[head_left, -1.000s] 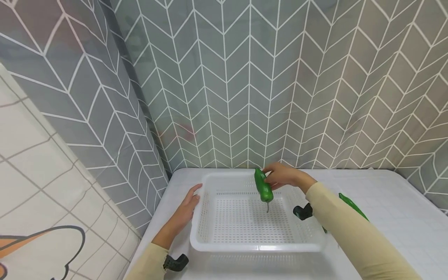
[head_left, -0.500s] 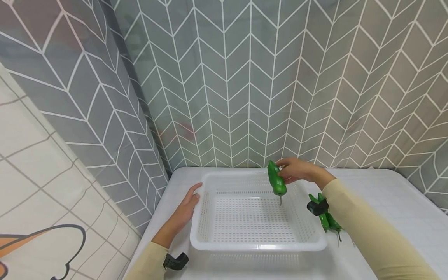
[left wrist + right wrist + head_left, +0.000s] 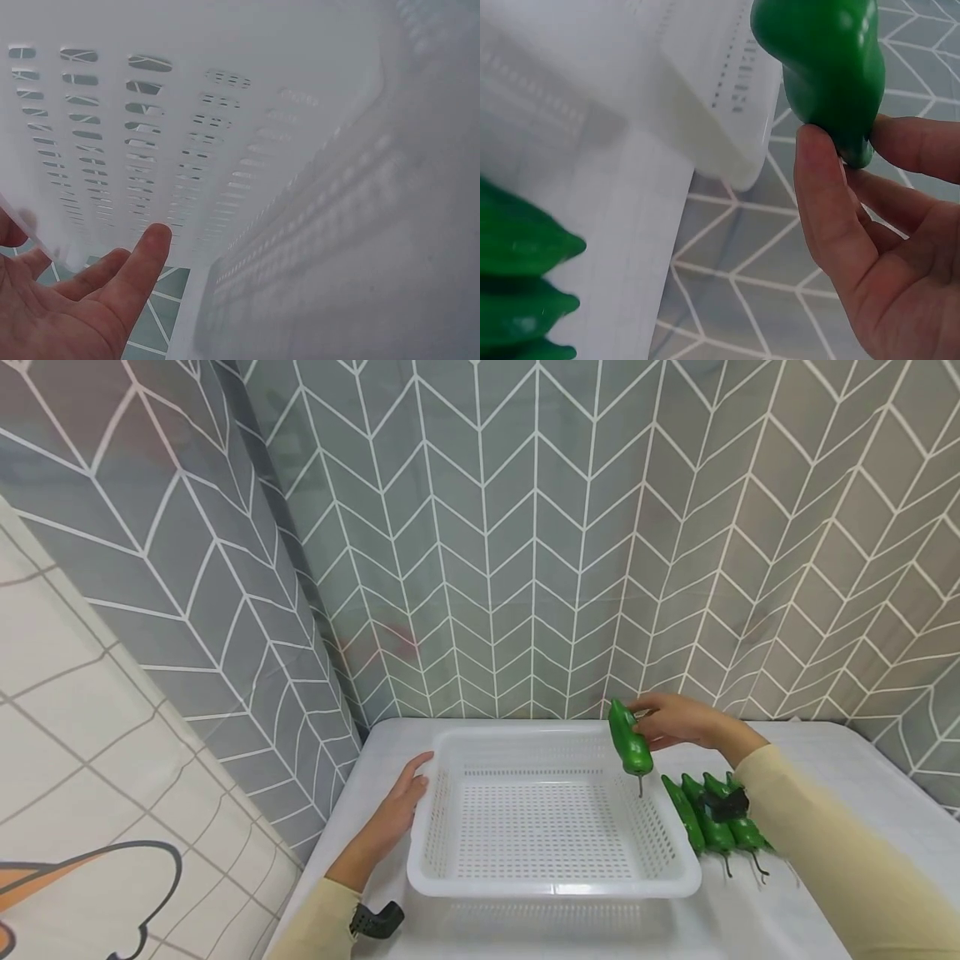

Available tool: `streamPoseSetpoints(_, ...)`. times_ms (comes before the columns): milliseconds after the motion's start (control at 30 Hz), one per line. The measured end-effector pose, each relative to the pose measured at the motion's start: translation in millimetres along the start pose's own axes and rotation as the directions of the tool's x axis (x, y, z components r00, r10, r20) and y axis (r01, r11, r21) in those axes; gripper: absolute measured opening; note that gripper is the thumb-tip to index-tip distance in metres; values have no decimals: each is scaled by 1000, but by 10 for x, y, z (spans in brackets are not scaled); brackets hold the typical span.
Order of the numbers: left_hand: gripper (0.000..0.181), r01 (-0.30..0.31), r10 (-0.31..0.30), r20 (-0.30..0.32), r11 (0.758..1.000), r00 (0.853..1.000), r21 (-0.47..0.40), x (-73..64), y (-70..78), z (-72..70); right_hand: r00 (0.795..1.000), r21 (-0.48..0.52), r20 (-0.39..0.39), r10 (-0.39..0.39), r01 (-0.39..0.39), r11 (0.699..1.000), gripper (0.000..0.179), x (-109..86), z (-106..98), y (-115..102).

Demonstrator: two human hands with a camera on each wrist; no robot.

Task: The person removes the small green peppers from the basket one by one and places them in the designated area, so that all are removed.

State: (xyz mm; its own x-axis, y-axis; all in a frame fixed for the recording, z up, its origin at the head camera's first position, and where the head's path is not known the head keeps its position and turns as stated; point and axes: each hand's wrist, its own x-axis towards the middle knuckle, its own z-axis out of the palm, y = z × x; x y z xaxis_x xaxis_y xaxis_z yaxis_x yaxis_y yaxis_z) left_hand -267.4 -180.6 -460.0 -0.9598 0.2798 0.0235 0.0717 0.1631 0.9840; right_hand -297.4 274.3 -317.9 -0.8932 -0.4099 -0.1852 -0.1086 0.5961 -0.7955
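Note:
A green chili pepper [image 3: 630, 739] hangs stem down from my right hand [image 3: 678, 722], above the basket's right rim. In the right wrist view, the thumb and fingers [image 3: 821, 202] pinch the pepper's [image 3: 825, 60] narrow tip. My left hand [image 3: 397, 810] rests against the left rim of a white perforated plastic basket [image 3: 555, 889]. From the left wrist view, that hand [image 3: 82, 307] has its fingers fairly straight along the outside of the basket [image 3: 300, 45]. No peppers lie on the basket floor.
Several green peppers [image 3: 712, 835] lie in a row on the white table [image 3: 862, 810], right of the basket, partly hidden by the right wrist's camera and sleeve. A patterned grey curtain [image 3: 525, 568] stands behind the table's far edge.
My right hand has moved right with the pepper, from over the basket's inside to its right rim. The row of peppers on the table has come into view. My left hand has stayed put.

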Motion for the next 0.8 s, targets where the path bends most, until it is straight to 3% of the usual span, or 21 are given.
streamPoseSetpoints(300, 47, 5, -5, -15, 1000, 1000, 17, -2, 10, 9, 1000, -4, -19, -7, 7, 1000, 58, -132, -179, 183)
streamPoseSetpoints(800, 48, -2, 2, -14, 999, 1000, 33, 4, -6, 10, 993, -46, -68, 97, -100, 994, 61, -422, -348, 492)
